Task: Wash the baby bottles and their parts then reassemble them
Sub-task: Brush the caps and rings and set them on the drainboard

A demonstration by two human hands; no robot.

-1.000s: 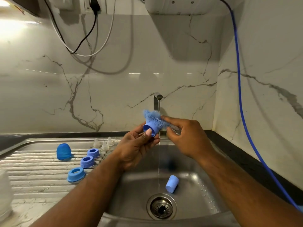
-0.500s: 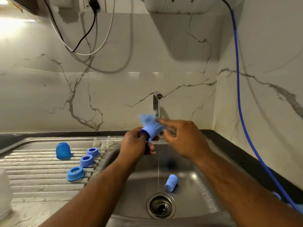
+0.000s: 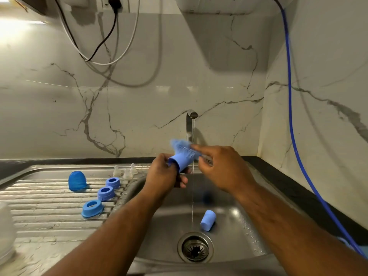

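Observation:
My left hand (image 3: 164, 174) grips a blue bottle cap (image 3: 178, 161) above the sink (image 3: 249, 232). My right hand (image 3: 221, 168) holds a blue bottle brush (image 3: 182, 147) whose bristles stick out past the cap, beside the thin water stream. A second blue cap (image 3: 208, 220) lies on its side in the basin near the drain (image 3: 195, 247). On the ribbed drainboard (image 3: 39, 214) stand a blue dome cap (image 3: 77, 180), three blue screw rings (image 3: 92, 208), and clear teats (image 3: 125, 171) at the back.
The tap (image 3: 191, 120) runs a thin stream from the marble wall. A blue hose (image 3: 294, 140) hangs down the right wall to the dark counter. A clear bottle (image 3: 6, 234) sits at the far left edge. Cables hang from sockets above.
My left hand has turned over, rotating the cap on the brush, and both hands have shifted slightly left and away from me. The brush head is blurred from motion.

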